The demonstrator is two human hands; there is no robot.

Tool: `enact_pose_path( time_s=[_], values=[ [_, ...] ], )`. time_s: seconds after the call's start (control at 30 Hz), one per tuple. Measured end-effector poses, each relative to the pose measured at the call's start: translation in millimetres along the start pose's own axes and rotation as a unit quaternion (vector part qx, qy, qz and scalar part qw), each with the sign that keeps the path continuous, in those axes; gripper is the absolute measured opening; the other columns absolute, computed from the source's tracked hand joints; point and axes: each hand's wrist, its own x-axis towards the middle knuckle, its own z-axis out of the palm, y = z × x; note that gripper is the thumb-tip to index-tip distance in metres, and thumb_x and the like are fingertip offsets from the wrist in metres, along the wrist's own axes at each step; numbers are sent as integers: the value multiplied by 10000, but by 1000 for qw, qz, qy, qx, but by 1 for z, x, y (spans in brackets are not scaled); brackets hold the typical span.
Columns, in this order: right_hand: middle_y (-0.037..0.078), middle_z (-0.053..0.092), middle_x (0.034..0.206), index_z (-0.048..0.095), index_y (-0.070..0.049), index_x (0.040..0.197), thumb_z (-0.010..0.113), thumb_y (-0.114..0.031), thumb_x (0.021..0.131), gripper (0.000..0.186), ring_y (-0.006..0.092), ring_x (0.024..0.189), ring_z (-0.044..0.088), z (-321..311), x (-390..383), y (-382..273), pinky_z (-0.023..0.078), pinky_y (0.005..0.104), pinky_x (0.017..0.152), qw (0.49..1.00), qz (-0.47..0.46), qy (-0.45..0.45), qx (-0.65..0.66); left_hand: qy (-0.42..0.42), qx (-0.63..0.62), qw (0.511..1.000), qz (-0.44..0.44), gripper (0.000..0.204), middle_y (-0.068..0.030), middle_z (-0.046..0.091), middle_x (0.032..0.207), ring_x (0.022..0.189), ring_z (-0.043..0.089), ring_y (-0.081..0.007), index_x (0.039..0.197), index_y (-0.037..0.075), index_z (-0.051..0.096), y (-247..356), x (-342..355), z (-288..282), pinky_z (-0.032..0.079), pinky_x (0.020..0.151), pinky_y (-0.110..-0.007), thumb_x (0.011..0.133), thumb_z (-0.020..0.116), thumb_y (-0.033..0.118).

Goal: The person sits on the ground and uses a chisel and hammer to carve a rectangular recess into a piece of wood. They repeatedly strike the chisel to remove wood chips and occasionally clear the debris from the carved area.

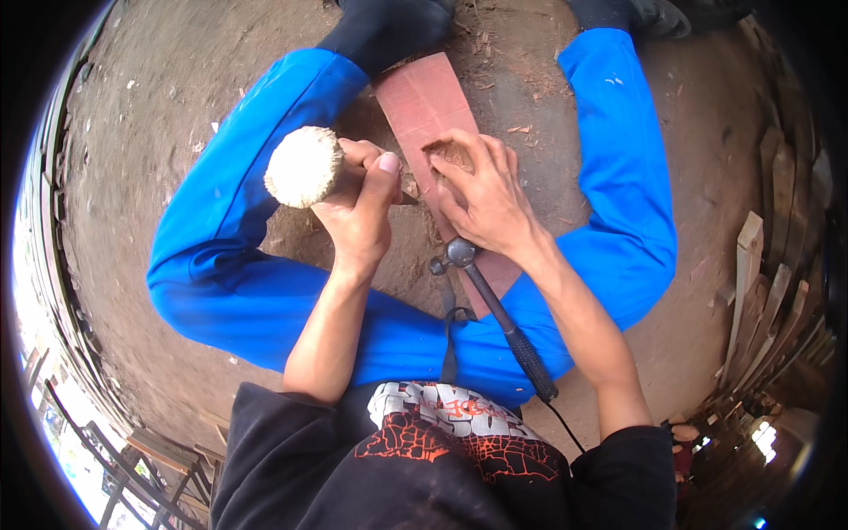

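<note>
My left hand (358,208) grips a wooden tool handle whose frayed, pale round end (304,166) points up toward the camera; its blade end is hidden behind my fingers, near a carved hollow. A reddish wooden board (424,102) lies on the dirt between my blue-trousered legs. My right hand (481,194) presses flat on that board, fingers spread around the carved hollow (450,155). A claw hammer (495,305) with a black grip rests on the board and my right thigh, head just below my right hand, untouched.
Bare dirt ground (159,115) with wood chips surrounds me. Stacked wooden planks (760,291) stand at the right edge. Wooden frames or benches (159,450) sit at the lower left. My black shoes are at the top.
</note>
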Motion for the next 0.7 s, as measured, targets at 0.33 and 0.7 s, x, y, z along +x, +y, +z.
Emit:
enact_pose_path(
  time_s=[0.33,0.7],
  values=[
    [145,451,1380,682,-49,1108,669,-182,819,319,360,1261,423,1,-2,1,345,511,1042,1000,20,14,6,-3,-2,1000,1,162,-48,472,635,564,429,-142,804,55,471,0,1,2,383,540,-297,894,605,66],
    [148,460,1283,651,-56,1005,726,-231,743,324,350,1234,434,-19,0,14,352,516,1017,996,64,-55,33,9,-12,1000,-2,159,-43,458,633,568,416,-142,806,63,478,1,2,2,386,556,-298,898,607,74]
  ],
)
